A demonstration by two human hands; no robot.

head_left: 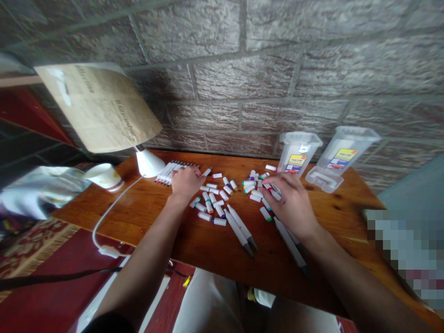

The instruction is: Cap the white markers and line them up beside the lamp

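Note:
My left hand [186, 184] is closed around a white marker [207, 172], its dark tip sticking out past the thumb. Beside this hand lies a row of white markers [169, 172], partly covered by it. Over the right-hand heap of white marker caps [249, 188] reaches my right hand [291, 201], thumb and forefinger pinched at a small cap [260, 183]. Further loose caps [212, 196], with coloured ends, are scattered between the hands. Two uncapped markers [239, 230] lie side by side in front of them; another marker [289, 243] lies under my right wrist.
Two clear plastic cases [300, 147] [347, 150] with yellow labels stand at the back right of the wooden table [138, 222]. A lamp [147, 162] with a paper shade and a paper cup [105, 177] are at the left. A white cord [104, 219] hangs over the front edge.

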